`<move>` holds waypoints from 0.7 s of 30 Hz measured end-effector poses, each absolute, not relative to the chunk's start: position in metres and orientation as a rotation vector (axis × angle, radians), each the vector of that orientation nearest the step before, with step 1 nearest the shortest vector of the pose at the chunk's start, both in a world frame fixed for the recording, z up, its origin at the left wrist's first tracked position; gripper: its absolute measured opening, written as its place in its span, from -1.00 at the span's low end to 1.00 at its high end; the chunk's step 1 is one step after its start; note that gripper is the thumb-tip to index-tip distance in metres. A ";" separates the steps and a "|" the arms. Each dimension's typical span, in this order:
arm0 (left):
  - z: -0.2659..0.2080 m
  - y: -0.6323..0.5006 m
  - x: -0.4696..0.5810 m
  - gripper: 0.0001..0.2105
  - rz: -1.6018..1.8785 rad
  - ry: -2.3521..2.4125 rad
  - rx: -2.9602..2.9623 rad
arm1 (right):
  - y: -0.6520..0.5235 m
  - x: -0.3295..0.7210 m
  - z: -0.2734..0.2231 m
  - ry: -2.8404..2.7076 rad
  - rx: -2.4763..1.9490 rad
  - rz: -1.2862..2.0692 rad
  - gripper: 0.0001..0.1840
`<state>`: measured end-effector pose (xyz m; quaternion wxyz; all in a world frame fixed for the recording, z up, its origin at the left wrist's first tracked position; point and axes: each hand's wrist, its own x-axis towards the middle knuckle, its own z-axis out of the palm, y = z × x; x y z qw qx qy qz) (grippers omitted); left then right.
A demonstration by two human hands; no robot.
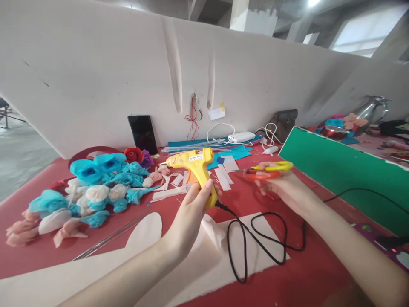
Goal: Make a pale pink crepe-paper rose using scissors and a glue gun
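My left hand [194, 204] is wrapped round the handle of a yellow hot glue gun [193, 162], lifted above the table with its nozzle pointing left. A black cord [246, 238] runs from the handle's base and loops over white paper [198, 268]. In my right hand [271, 181] is a pair of scissors [270, 170] with one yellow and one red-orange handle; the blades point left. Below and between the hands lie white paper strips [223, 177]. Blue, white and pink paper flowers [96, 192] are heaped to the left of the glue gun.
A black phone [142, 134] leans on the white partition [111, 72]. Behind the scissors are blue sheets [238, 151], a white power strip [242, 137] and a dark pouch [286, 123]. A green board [345, 170] stands to the right. Thin wires [108, 236] lie near the flowers.
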<state>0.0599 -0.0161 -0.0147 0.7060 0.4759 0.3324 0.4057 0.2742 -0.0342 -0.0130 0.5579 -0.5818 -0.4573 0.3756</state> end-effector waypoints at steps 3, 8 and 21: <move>-0.014 -0.020 0.062 -0.79 0.906 0.677 1.000 | -0.033 0.277 -0.015 -1.104 -1.446 0.553 -0.75; -0.017 -0.024 0.065 -0.76 0.933 0.585 0.949 | -0.027 0.288 0.001 -1.087 -1.441 0.133 -0.66; -0.027 -0.033 0.068 -0.79 0.793 0.854 1.359 | 0.001 0.285 0.057 -1.084 -0.987 0.043 -0.67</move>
